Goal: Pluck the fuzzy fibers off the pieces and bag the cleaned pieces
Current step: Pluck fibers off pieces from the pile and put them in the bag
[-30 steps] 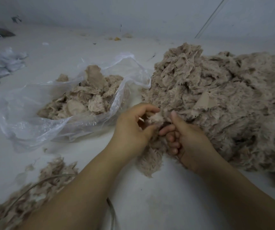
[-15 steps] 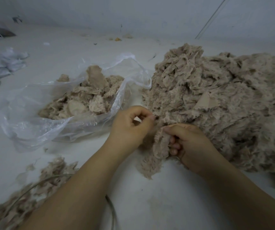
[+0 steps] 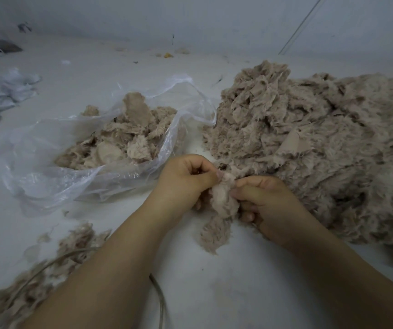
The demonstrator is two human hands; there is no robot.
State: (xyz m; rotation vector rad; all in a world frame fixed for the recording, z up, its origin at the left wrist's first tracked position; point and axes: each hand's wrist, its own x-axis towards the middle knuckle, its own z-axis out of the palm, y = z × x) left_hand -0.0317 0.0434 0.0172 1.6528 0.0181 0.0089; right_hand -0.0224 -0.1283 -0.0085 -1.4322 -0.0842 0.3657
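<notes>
A beige fuzzy fabric piece hangs between my two hands at the centre. My left hand pinches its upper edge with curled fingers and thumb. My right hand grips the same piece from the right. A large heap of fuzzy pieces fills the right side, just behind my right hand. A clear plastic bag lies open at the left with several beige pieces inside it.
A loose mound of plucked fibers lies at the bottom left, with a thin cable running past it. White cloths sit at the far left. A pale wall bounds the back.
Both hands have shifted slightly toward me and closed in on the piece. The piece now bunches up between the thumbs instead of hanging from my right hand.
</notes>
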